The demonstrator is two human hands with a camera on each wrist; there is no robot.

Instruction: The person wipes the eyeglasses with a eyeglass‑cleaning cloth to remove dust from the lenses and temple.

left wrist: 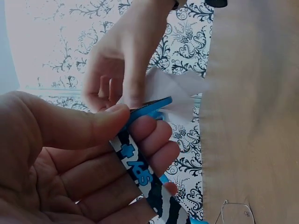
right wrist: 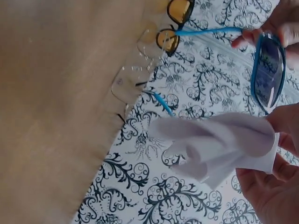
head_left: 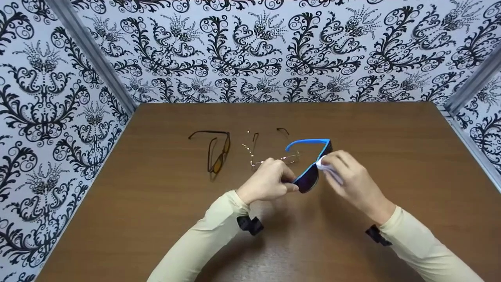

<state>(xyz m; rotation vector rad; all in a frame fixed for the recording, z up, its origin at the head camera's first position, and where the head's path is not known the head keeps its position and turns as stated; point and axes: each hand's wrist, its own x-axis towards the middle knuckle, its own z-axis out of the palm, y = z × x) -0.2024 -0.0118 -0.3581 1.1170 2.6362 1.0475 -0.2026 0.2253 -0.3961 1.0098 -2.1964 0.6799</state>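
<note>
Blue-framed sunglasses [head_left: 308, 179] with dark lenses are held up above the table. My left hand [head_left: 270, 179] pinches them at the left hinge between thumb and fingers. In the left wrist view the zebra-patterned temple [left wrist: 140, 175] runs across the fingers of that hand. My right hand [head_left: 354, 182] grips a white cloth [right wrist: 219, 142], pressed against the sunglasses near the bridge in the head view. In the right wrist view the cloth hangs bunched from the fingers, just below the dark lens [right wrist: 270, 70].
Dark-framed glasses with amber lenses [head_left: 219, 162] lie open on the brown table [head_left: 156, 219], left of my hands. Thin-rimmed clear glasses [head_left: 289, 158] lie behind the left hand, partly covered by it. Patterned walls [head_left: 250, 51] enclose the table at the back and sides.
</note>
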